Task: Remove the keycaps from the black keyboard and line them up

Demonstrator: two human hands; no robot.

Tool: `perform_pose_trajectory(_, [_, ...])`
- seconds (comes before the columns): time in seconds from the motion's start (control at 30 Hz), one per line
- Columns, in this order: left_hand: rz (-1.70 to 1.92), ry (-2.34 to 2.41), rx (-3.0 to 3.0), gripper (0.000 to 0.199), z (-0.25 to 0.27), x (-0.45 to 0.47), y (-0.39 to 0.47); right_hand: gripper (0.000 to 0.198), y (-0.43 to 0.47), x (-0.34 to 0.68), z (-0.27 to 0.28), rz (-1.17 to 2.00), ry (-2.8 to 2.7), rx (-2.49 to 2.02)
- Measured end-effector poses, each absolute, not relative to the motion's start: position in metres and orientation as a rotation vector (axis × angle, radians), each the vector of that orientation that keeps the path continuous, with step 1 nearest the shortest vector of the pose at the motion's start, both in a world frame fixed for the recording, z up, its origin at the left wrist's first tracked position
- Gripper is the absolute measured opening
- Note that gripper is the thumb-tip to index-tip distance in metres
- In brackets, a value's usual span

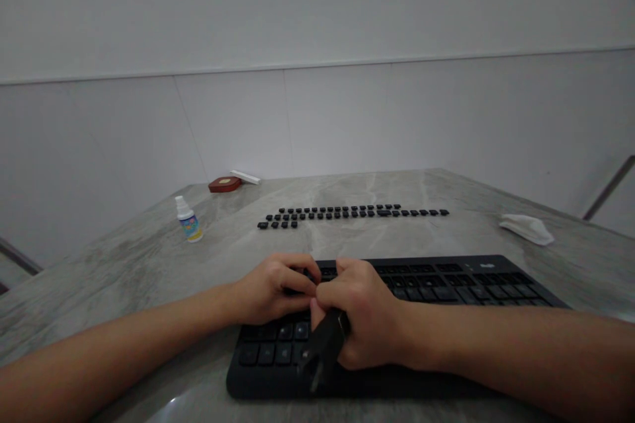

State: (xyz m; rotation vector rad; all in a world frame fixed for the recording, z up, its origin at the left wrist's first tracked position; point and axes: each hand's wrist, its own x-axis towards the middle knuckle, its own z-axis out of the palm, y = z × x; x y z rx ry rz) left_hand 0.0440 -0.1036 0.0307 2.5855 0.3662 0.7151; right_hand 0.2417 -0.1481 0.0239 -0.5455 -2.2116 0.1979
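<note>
The long black plastic keyboard (265, 388) lies on the grey marbled tabletop (218, 264), its long axis running left to right. Over its left part, the right hand (367, 310) is closed around a slim black tool (325, 344), whose near end points back toward the wearer and slightly left. The left hand (278, 287) curls beside it, fingertips meeting the right's; whether they pinch anything cannot be told. Beyond sit rows of small black keycaps (383, 213)

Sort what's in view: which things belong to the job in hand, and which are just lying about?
Seemingly part of the job:
keyboard, under the left hand
black tool, in the right hand
loose keys, in rows beyond the keyboard

Apparently just lying about, untouched:
bottle
brown box
white bar
white cloth or tissue
</note>
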Motion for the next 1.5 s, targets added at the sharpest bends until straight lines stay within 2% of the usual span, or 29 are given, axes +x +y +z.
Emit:
perform_pose_trajectory(0.23, [0.719,0.365,2.573,0.022,0.029,0.044,-0.102,0.014,-0.147,0.242,0.024,0.101,-2.279,-0.453])
perform_pose_trajectory(0.4, [0.731,0.353,2.585,0.024,0.030,0.045,-0.103,0.013,-0.148,0.243,0.023,0.066,-2.316,-0.425])
perform_pose_trajectory(0.5, [0.711,0.372,2.570,0.024,0.032,0.045,-0.105,0.004,-0.147,0.242,0.027,0.282,-2.252,-0.564])
perform_pose_trajectory(0.63, [0.699,0.372,2.529,0.016,0.033,0.045,-0.106,0.028,-0.140,0.238,0.037,0.751,-1.910,-0.961])
perform_pose_trajectory(0.7, [0.699,0.371,2.523,0.014,0.033,0.046,-0.105,0.031,-0.136,0.235,0.039,0.860,-1.764,-1.032])
perform_pose_trajectory(1.1, [0.698,0.409,2.563,0.014,0.031,0.046,-0.105,0.027,-0.127,0.232,0.039,1.134,-1.491,-1.064])
perform_pose_trajectory(1.5, [0.711,0.397,2.553,0.015,0.031,0.046,-0.104,0.028,-0.126,0.231,0.037,1.161,-1.434,-1.023])
